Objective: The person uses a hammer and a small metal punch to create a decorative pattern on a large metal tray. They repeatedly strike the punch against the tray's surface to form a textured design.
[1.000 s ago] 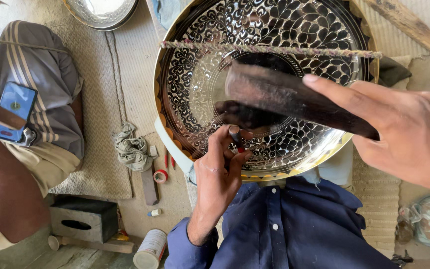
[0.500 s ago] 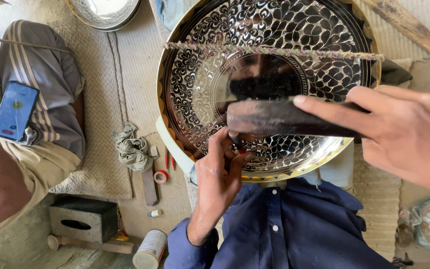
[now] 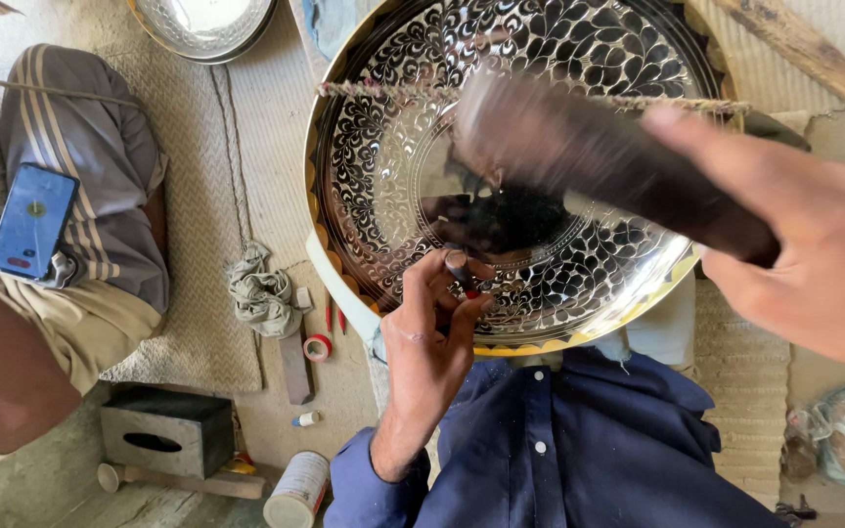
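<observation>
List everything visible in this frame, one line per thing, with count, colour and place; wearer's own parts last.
engraved tray: 1, silver with black leaf pattern and gold rim, centre, on the lap
small punch: 1, dark, tip on the tray
mallet: 1, dark brown, blurred, above the tray
cord: 1, brownish, across the tray's top
second metal dish: 1, silver, top left
phone: 1, blue, on a seated co-worker's leg, left
rag: 1, grey-green, on the floor
tape roll: 1, red, by the rag
box: 1, grey, bottom left
can: 1, white, bottom edge
wooden plank: 1, brown, top right
shirt: 1, navy, bottom centre
left hand: pinches the punch
right hand: grips the mallet
</observation>
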